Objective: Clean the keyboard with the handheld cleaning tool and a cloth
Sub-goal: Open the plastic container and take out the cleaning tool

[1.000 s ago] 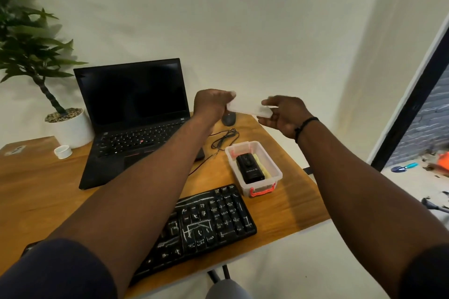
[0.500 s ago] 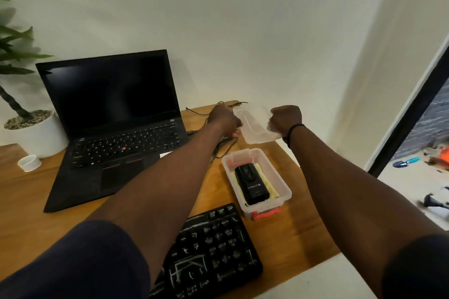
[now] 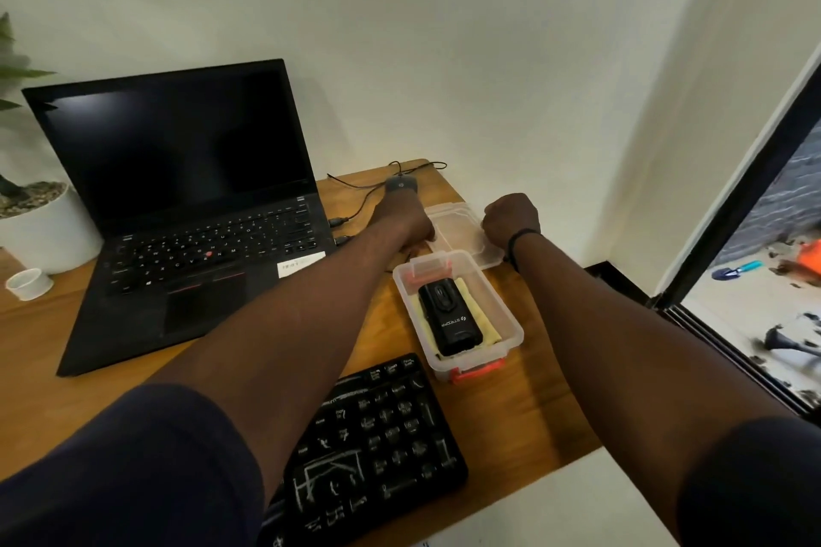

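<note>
Clear plastic lid (image 3: 462, 235) is off, both hands (left hand (image 3: 406, 218), right hand (image 3: 511, 218)) gripping its ends on the desk (image 3: 533, 404); the cleaning tool (image 3: 448, 320) and cloth (image 3: 482, 331) lie untouched in the box (image 3: 511, 326), the dusty keyboard (image 3: 377, 444) uncleaned.

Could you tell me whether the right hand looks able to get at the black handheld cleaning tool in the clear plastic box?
Probably yes: the black handheld cleaning tool lies uncovered in the clear plastic box, but the right hand first must release the clear lid.

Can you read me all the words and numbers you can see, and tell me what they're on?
"STRIPR", roughly; small white letters, read uncertainly: on the black tool in the box.
White sticker on the laptop: too blurred to read.
Laptop key letters: too small.
Keyboard key marks: smeared, unreadable.
Mouse logo: too small.
</note>
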